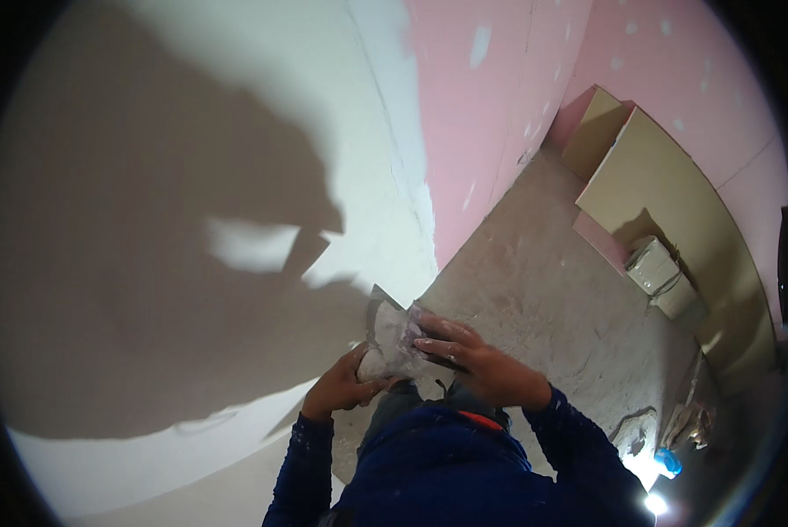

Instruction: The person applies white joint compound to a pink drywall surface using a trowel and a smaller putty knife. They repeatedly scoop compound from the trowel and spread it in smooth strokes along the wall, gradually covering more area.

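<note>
My left hand (346,385) is closed around a wide putty knife (378,303) that carries a pale mass of joint compound (390,327). My right hand (482,358) grips a smaller putty knife (409,332), its blade against the compound on the wider one; most of its handle is hidden under my fingers. White smears cover my fingers and both blades. Both tools are held in front of my waist, close to a wall coated white (385,202), whose coat ends at bare pink plasterboard (464,114).
Large boards (666,184) lean against the pink wall at the right, with a white bucket-like container (653,265) before them. A bright work lamp (656,503) and a blue object (667,463) stand at lower right on the dusty floor (534,263). My shadow darkens the left wall.
</note>
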A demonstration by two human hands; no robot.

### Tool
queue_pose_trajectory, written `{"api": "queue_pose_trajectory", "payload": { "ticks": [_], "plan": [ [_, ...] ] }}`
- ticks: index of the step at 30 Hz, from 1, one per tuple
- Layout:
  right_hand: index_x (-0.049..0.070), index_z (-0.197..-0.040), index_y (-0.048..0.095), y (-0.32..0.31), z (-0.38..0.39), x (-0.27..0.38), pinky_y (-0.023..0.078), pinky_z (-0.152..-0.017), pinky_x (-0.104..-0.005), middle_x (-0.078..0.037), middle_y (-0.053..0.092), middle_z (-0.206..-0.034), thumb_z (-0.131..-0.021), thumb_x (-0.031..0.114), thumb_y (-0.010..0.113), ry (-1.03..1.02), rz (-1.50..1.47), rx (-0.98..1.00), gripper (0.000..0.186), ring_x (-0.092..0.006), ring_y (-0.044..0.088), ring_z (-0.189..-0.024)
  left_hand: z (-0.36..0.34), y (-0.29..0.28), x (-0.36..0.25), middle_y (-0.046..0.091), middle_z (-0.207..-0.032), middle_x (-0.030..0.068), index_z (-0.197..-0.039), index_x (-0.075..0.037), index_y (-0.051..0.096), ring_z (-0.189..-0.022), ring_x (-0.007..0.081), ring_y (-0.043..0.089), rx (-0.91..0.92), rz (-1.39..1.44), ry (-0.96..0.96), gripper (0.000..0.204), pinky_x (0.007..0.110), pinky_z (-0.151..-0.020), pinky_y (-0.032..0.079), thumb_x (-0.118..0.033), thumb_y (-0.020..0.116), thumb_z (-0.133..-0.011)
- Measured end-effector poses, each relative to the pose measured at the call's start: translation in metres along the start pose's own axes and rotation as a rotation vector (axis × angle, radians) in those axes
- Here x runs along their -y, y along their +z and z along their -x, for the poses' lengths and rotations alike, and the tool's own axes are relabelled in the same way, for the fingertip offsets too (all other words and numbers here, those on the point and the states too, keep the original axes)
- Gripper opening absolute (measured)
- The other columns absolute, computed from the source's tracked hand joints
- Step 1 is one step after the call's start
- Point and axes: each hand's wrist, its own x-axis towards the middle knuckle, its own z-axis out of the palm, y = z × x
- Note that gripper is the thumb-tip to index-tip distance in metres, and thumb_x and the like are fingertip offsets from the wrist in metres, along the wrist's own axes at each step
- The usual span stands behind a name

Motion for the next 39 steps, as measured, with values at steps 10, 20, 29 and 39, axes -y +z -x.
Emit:
{"api": "queue_pose_trajectory", "payload": {
  "ticks": [10,20,29,39],
  "plan": [
    [0.01,-0.149,0.047,0.02,-0.005,-0.099,0.04,-0.117,-0.0434,-0.021,0.047,-0.15,-0.087,-0.007,0.053,0.133,0.148,-0.047,0.064,-0.0349,0.044,-0.143,0.044,-0.014,-0.023,0.064,-0.082,0.0032,-0.138,0.0,0.053,-0.059,0.0094,0.057,-0.182,0.195,0.206,0.066,0.025,-0.053,0.046,-0.003,0.079,-0.078],
    [-0.008,-0.141,0.049,0.024,-0.173,-0.18,0.044,-0.107,-0.0499,-0.034,0.059,-0.131,-0.097,0.016,0.044,0.431,-0.408,-0.961,0.05,-0.0468,0.056,-0.124,0.093,0.004,-0.009,0.06,-0.076,0.0025,-0.133,-0.001,0.05,-0.05,0.0095,0.052,-0.286,0.054,0.005,0.059,0.023,-0.041,0.037,-0.006,0.073,-0.079],
    [-0.013,-0.14,0.043,0.015,-0.197,-0.108,0.047,-0.101,-0.0527,-0.04,0.055,-0.12,-0.095,0.013,0.043,0.285,-0.04,-0.863,0.052,-0.0526,0.055,-0.111,0.104,0.007,0.004,0.058,-0.075,0.0025,-0.134,-0.002,0.048,-0.049,0.0099,0.053,-0.359,0.108,-0.029,0.058,0.023,-0.039,0.036,-0.005,0.07,-0.08],
    [-0.013,-0.096,0.063,0.025,-0.193,-0.055,0.054,-0.087,-0.045,-0.036,0.061,-0.102,-0.083,0.006,0.057,-0.057,0.407,-0.823,0.024,-0.0399,0.061,-0.093,0.104,0.005,0.02,0.06,-0.077,0.003,-0.135,-0.003,0.046,-0.049,0.0101,0.054,-0.297,0.109,-0.023,0.059,0.023,-0.038,0.036,-0.004,0.071,-0.081]
  ]
}}
